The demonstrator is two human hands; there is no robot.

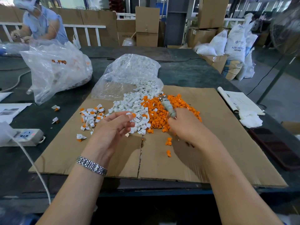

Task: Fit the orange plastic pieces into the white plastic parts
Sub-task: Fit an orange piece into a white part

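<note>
A heap of white plastic parts (pixel 129 104) spills from a clear bag onto the cardboard sheet (pixel 219 135). Right beside it lies a heap of orange plastic pieces (pixel 159 114). My left hand (pixel 113 127) pinches a white part with an orange piece in it (pixel 131 115) at its fingertips. My right hand (pixel 185 125) grips a tool with a cloth-wrapped handle and metal tip (pixel 168 105), which points away over the orange heap. Several fitted white-and-orange parts (pixel 91 116) lie in a loose group to the left.
A clear bag of white parts (pixel 129 73) lies behind the heaps, and a larger bag (pixel 56 69) stands at the left. A power strip (pixel 27 135) and cable are near left. Papers (pixel 240 101), white cloth (pixel 250 119) and a dark phone (pixel 276 146) lie right. Another person works far left.
</note>
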